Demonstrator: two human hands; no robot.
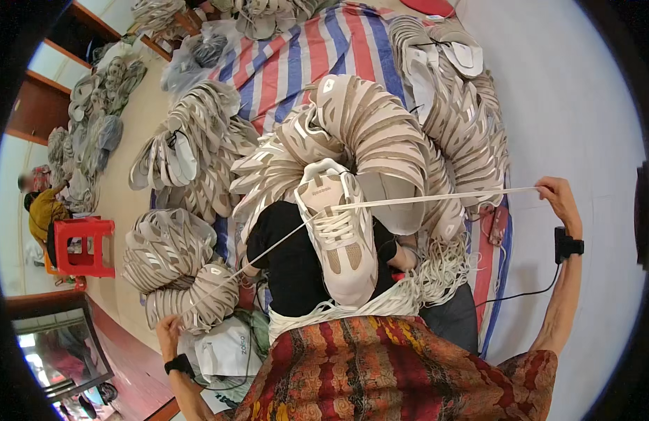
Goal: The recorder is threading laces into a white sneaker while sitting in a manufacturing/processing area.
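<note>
A beige and white sneaker upper (352,277) lies across my lap, its toe toward me, with a cream shoelace (443,198) threaded through several of its eyelets. The two lace ends run out to either side, pulled taut. Far out to the right, my right hand (559,203) pinches one end between its fingers. My left hand (169,330) is closed on the other end at the lower left, in front of a coil of uppers. More loose cream laces (442,275) drape over my lap and beside my right leg.
Nested stacks of similar uppers stand ahead (380,126), at left (191,147) and at right (471,126). Below them spreads a striped tarp (317,56). A white wall (577,112) rises at right. A red stool (84,245) and another person (47,210) are far left.
</note>
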